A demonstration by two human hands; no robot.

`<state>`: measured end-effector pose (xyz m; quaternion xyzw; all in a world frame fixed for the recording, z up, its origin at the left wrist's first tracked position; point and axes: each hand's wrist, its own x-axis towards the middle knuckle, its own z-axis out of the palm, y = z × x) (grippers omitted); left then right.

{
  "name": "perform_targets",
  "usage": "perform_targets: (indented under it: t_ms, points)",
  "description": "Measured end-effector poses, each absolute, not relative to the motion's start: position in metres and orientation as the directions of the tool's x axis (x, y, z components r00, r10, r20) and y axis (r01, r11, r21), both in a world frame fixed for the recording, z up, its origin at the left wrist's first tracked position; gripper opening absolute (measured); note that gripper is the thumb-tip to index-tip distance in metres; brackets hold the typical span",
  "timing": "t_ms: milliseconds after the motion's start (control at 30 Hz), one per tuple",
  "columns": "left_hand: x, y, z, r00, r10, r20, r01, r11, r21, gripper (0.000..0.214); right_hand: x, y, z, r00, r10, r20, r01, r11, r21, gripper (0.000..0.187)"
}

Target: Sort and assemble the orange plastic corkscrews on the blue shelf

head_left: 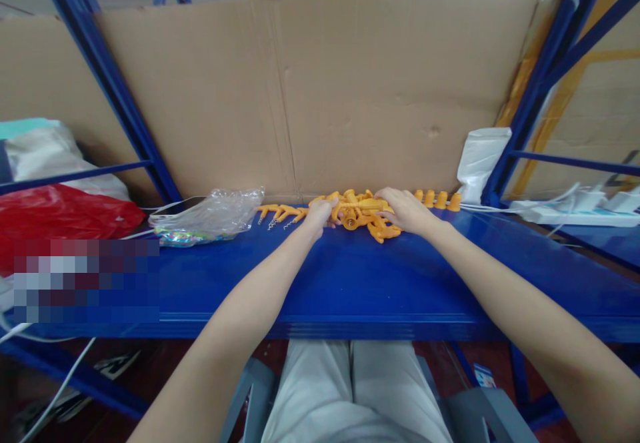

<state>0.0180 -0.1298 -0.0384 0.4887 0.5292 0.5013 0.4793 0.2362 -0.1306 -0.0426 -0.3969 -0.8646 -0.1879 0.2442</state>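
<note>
A pile of orange plastic pieces (367, 204) lies on the blue shelf top, close to the cardboard at the back. My left hand (321, 216) is at the left edge of the pile, its fingers closed on an orange plastic piece that they partly hide. From the right, my right hand (404, 209) reaches onto the pile with its fingers apart, touching the pieces. Left of the pile is a row of corkscrews (281, 212) with orange handles and metal spirals. Several orange cup-shaped pieces (441, 200) stand in a row beyond my right hand.
A clear plastic bag (210, 213) with colourful contents lies to the left, near a red bag (65, 216). At the back right, a white packet (483, 163) leans by the blue post (530, 96). A white power strip (575, 213) with cables is farther right. Cardboard (350, 89) walls the back.
</note>
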Motion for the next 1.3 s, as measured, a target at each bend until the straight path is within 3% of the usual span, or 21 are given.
perform_targets:
  t_ms: [167,333,467,567,900,1300]
  points:
    - [0.018,-0.132,-0.036,-0.082,0.996,-0.029,0.029,0.032,0.999,0.022,0.236,-0.130,-0.046,-0.578,0.578,0.575,0.756,0.645,0.111,0.033]
    - [0.016,-0.128,-0.040,-0.073,0.997,0.031,0.049,-0.028,0.998,0.023,0.233,-0.129,-0.052,-0.515,0.629,0.583,0.750,0.659,-0.048,0.047]
    - [0.015,-0.125,-0.043,-0.068,0.997,0.039,0.052,-0.036,0.998,0.021,0.232,-0.128,-0.056,-0.479,0.710,0.516,0.764,0.626,-0.154,0.041]
    - [0.015,-0.124,-0.044,-0.073,0.997,0.032,0.056,-0.028,0.998,0.020,0.232,-0.125,-0.058,-0.483,0.707,0.516,0.752,0.637,-0.168,0.037]
    - [0.016,-0.127,-0.042,-0.084,0.996,0.028,0.056,-0.023,0.998,0.019,0.237,-0.116,-0.059,-0.527,0.620,0.582,0.709,0.698,-0.102,0.037]
    - [0.011,-0.126,-0.037,-0.153,0.988,-0.029,0.004,0.030,1.000,0.024,0.240,-0.130,-0.042,-0.541,0.599,0.590,0.799,0.585,0.139,0.027]
